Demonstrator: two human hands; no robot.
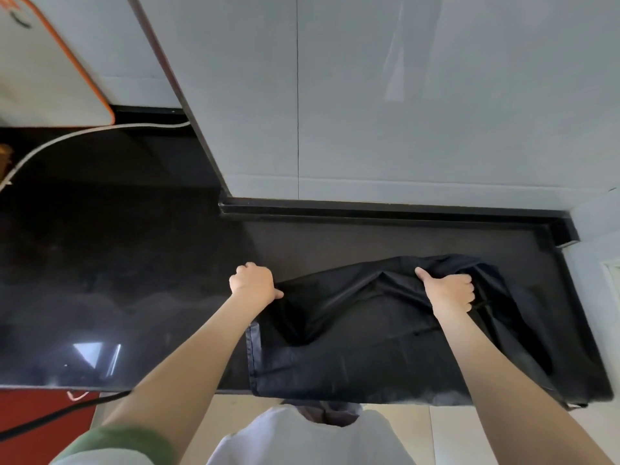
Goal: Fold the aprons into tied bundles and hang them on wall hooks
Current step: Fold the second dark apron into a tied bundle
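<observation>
A black apron lies spread on the dark counter, its near edge reaching the counter's front edge. My left hand grips the apron's far left corner with curled fingers. My right hand holds a bunched fold of the apron's far edge, thumb pointing left. The cloth between my hands is raised and creased. A thin black strap lies on the cloth by my right hand. No wall hooks are in view.
A grey tiled wall rises behind the counter, with a black raised ledge at its foot. A white appliance with orange trim stands far left, a white cable curving from it. Pale floor tiles lie below.
</observation>
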